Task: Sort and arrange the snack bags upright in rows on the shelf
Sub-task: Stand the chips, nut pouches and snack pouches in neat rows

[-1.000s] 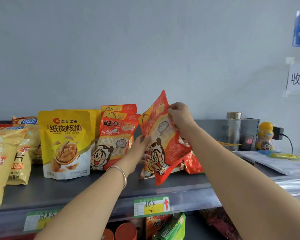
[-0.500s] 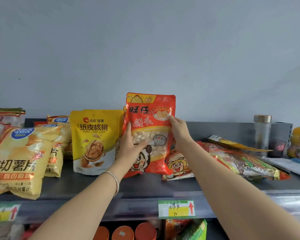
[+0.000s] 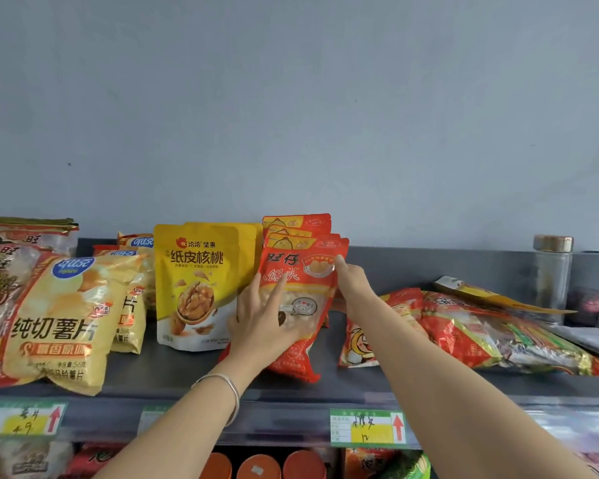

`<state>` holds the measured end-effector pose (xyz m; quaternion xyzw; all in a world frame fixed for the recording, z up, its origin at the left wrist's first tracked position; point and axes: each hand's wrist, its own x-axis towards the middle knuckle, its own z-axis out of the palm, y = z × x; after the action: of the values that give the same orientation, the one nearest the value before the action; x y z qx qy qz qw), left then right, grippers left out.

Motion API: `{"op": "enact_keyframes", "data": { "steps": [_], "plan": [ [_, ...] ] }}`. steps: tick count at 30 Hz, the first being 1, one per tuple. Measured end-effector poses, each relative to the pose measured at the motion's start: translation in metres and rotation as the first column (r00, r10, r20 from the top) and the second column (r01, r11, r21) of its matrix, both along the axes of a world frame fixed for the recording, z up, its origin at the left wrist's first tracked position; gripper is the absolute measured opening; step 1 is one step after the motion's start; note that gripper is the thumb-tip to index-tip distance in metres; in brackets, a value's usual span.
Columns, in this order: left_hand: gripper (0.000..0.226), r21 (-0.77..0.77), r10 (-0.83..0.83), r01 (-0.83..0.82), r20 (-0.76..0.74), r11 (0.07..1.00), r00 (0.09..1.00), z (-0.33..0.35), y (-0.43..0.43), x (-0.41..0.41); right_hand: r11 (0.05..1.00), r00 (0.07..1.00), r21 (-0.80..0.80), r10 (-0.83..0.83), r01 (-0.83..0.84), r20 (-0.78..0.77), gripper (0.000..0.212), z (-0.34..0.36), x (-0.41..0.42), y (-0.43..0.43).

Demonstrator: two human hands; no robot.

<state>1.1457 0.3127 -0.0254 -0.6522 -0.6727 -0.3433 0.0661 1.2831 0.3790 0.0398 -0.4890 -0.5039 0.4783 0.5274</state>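
Note:
A red snack bag [image 3: 303, 271] stands upright at the front of a row of like red bags [image 3: 296, 223] on the grey shelf [image 3: 173, 378]. My left hand [image 3: 260, 323] lies flat against its lower front, fingers spread. My right hand [image 3: 351, 281] pinches its right edge near the top. Left of it stand yellow walnut bags [image 3: 196, 285], then leaning yellow chip bags [image 3: 59, 319]. To the right, more red bags [image 3: 395, 326] lie flat in a pile.
A glass jar with a gold lid [image 3: 552, 271] stands at the back right beside a small dark cup [image 3: 586, 305]. Price tags [image 3: 367, 428] hang on the shelf's front edge. Cans and packets fill the shelf below. A grey wall rises behind.
The red bag went from tilted in the air to upright, then back and down against the row of red bags. My left hand moved from its side to its front.

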Motion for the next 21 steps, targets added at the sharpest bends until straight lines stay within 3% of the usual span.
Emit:
{"op": "enact_keyframes", "data": {
  "steps": [3,5,7,9,15,21],
  "plan": [
    [0.098,-0.007,0.023,-0.023,-0.009,1.0,1.0,-0.003,0.001,0.004,0.998,0.97,-0.045,0.02,-0.031,-0.243,0.039,0.0,0.001,0.007],
    [0.097,-0.003,0.058,-0.058,0.011,0.998,0.998,-0.004,0.004,0.005,0.994,0.947,-0.107,-0.009,-0.027,-0.322,0.033,-0.002,0.003,0.015],
    [0.092,0.012,0.088,-0.088,0.002,0.996,0.996,-0.004,0.007,0.006,0.987,0.949,-0.159,-0.054,0.005,-0.309,0.023,-0.004,0.001,0.022],
    [0.087,0.035,0.113,-0.112,-0.03,0.993,0.993,-0.006,0.008,0.008,0.981,0.956,-0.192,-0.077,0.022,-0.283,0.026,-0.01,-0.005,0.029],
    [0.09,0.034,0.166,-0.164,-0.056,0.986,0.985,-0.008,0.012,0.007,0.989,0.962,-0.133,0.018,-0.056,-0.273,0.03,-0.012,-0.014,0.05],
    [0.077,0.04,0.199,-0.197,-0.066,0.98,0.978,-0.007,0.017,0.012,0.997,1.0,-0.081,-0.009,0.008,-0.017,0.03,-0.013,-0.017,0.064]
  ]
}}
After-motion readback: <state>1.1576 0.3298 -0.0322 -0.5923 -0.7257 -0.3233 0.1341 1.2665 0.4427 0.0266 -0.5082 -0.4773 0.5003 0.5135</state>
